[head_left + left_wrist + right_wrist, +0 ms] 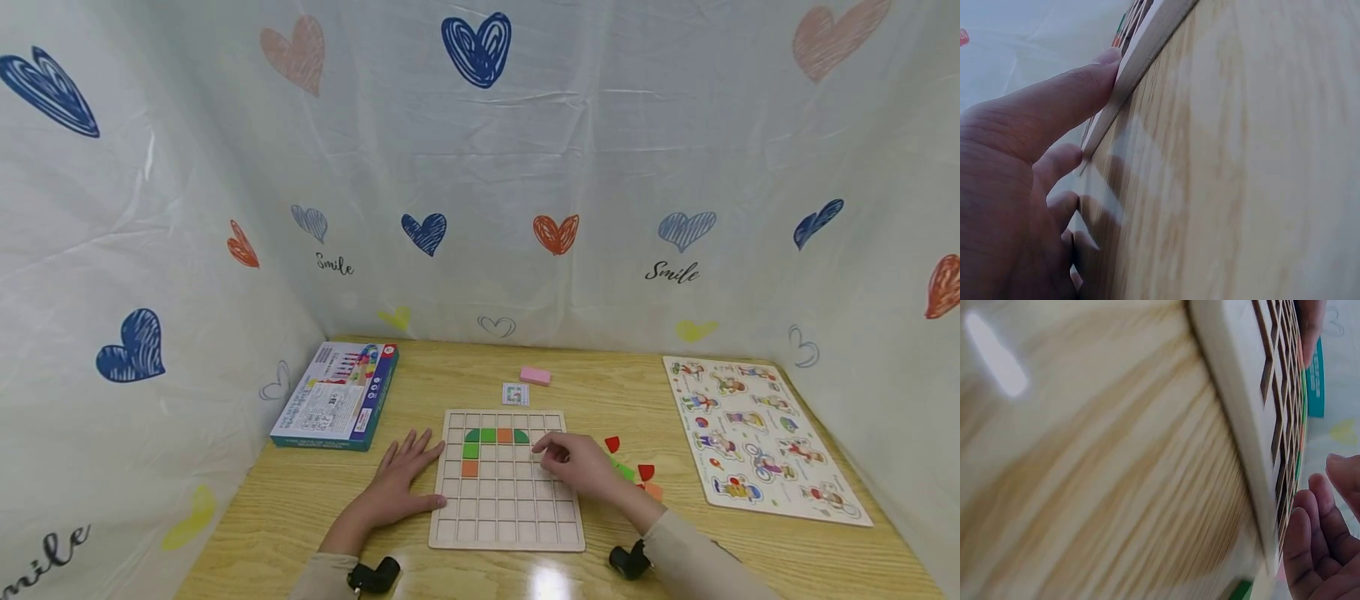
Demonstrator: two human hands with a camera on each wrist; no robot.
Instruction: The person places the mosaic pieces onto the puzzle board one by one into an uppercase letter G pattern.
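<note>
A wooden grid board (506, 508) lies on the table. Its upper rows hold several green and orange tiles: two rounded green pieces (521, 437), green squares (470, 451) and orange squares (468, 468). My left hand (401, 483) lies at the board's left side, fingers spread, thumb touching the edge; the left wrist view shows the thumb (1066, 103) against the side. Above the board's right columns is my right hand (581, 468), fingers loosely bent. In the right wrist view its thumb and fingers (1322, 544) stand apart, with nothing visible between them.
Loose red, green and orange pieces (647, 472) lie right of the board, partly behind the right hand. Beyond the board are a small pattern card (515, 394) and a pink block (536, 376). A box (322, 425) stands left, a picture puzzle board (765, 442) right.
</note>
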